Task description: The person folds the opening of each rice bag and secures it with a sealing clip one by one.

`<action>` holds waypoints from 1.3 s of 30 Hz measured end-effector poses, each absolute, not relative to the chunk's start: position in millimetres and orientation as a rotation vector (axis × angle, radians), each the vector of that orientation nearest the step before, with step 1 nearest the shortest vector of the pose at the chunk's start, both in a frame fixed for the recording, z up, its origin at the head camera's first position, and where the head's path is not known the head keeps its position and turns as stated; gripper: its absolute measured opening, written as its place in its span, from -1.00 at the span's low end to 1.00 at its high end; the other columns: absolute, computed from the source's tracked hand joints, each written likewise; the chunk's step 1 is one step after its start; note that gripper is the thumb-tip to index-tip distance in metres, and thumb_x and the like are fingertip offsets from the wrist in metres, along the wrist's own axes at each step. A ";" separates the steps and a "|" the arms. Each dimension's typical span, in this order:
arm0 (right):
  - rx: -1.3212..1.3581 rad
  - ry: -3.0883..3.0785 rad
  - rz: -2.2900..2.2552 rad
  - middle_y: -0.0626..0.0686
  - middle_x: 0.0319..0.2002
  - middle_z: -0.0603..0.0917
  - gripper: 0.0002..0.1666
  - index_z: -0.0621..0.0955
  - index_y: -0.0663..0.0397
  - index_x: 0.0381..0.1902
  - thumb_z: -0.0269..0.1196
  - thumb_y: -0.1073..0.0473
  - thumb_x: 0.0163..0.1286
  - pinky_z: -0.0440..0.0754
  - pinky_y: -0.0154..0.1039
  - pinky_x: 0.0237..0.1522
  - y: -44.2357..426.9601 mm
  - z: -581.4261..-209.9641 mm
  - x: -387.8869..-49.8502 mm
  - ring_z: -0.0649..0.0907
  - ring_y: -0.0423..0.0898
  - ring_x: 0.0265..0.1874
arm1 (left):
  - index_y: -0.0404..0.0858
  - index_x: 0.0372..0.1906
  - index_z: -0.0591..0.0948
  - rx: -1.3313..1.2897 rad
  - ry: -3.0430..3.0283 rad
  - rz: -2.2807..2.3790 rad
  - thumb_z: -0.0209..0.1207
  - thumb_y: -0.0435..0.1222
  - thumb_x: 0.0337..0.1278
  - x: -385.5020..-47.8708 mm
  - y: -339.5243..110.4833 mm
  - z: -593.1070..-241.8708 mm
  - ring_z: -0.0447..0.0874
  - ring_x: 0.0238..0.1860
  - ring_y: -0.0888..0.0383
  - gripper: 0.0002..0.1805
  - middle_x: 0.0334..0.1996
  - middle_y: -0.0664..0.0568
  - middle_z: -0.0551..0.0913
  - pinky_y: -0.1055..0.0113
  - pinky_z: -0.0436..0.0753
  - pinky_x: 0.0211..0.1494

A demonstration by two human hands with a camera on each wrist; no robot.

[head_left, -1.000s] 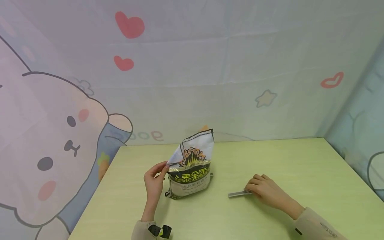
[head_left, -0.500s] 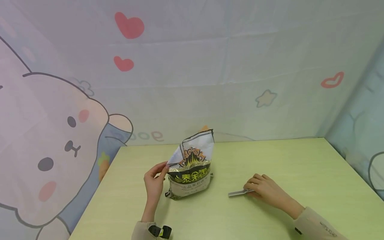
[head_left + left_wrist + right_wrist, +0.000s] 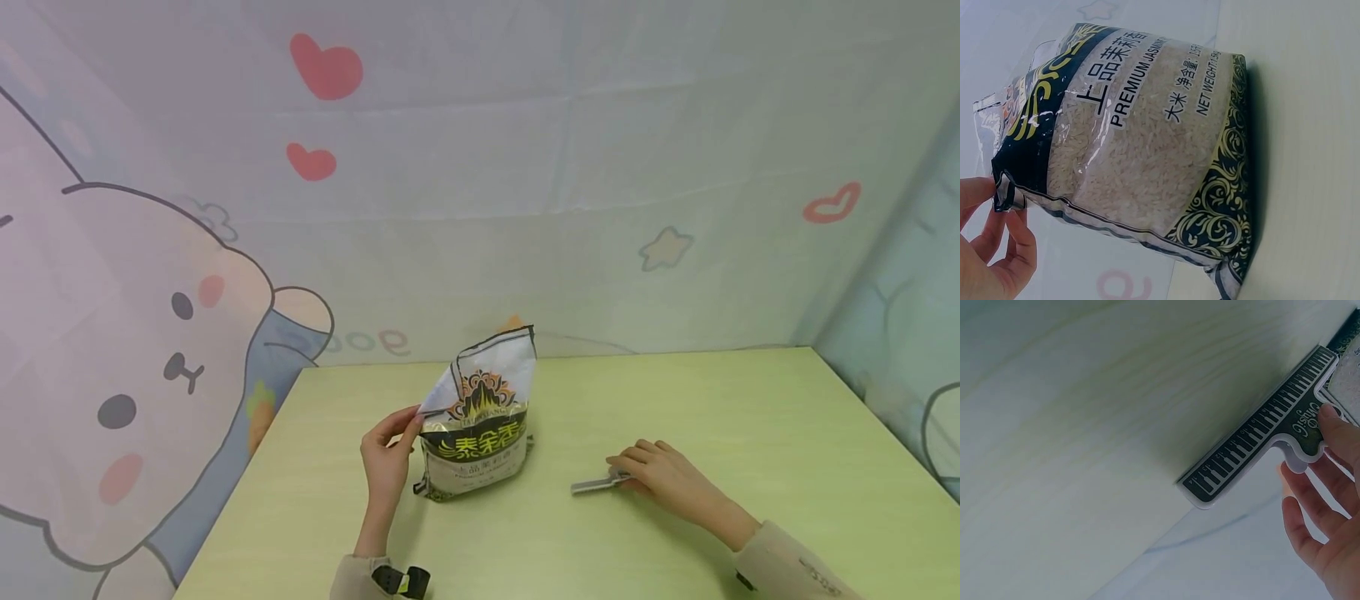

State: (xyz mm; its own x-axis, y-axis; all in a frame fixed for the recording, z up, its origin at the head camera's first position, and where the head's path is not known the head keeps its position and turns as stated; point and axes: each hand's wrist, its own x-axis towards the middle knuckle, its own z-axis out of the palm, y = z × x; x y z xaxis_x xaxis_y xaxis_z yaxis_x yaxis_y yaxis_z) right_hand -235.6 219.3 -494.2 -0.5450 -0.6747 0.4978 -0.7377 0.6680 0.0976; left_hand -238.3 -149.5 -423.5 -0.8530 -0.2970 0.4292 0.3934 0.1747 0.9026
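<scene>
A bag of jasmine rice [image 3: 480, 450] stands on the table, its white top corner folded down at the left. My left hand [image 3: 386, 454] pinches the bag's left edge at the fold between thumb and fingers. In the left wrist view, rice grains show through the clear front, and the fingers hold the dark side seam. To the right of the bag, my right hand [image 3: 667, 482] pinches a clip [image 3: 1260, 428] by its handle. Piano keys and the word "Music" are printed on this clip. Its long edge is at the tabletop, apart from the bag.
The pale green table [image 3: 720, 400] runs back to a hanging cloth [image 3: 480, 167] printed with hearts and a cartoon bear. A black strap [image 3: 401, 579] goes round the left sleeve.
The right fingers have shifted slightly leftward over the clip's handle. My left hand and the rice bag hold still; the head view has tilted very slightly.
</scene>
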 end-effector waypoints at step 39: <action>1.048 -2.359 0.299 -0.12 -0.35 0.57 -0.55 0.60 0.06 -0.15 0.39 0.17 -0.09 0.43 -0.38 -0.45 211.5 -478.2 -230.3 0.47 -0.28 -0.41 | -0.38 -0.32 0.67 -0.084 -1.914 -1.738 0.23 -0.37 -0.04 -252.5 -155.6 -444.5 0.53 -0.50 0.41 -0.84 -0.51 0.22 0.67 0.55 0.46 -0.63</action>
State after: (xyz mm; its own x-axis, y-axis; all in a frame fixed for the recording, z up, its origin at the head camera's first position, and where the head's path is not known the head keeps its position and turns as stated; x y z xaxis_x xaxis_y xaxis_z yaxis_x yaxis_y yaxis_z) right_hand -230.3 211.5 -478.2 -0.5540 -0.6200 0.5556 -0.7389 0.6736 0.0149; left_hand -252.5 -155.6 -444.5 -0.8482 -0.3093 0.4299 0.3982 0.1628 0.9027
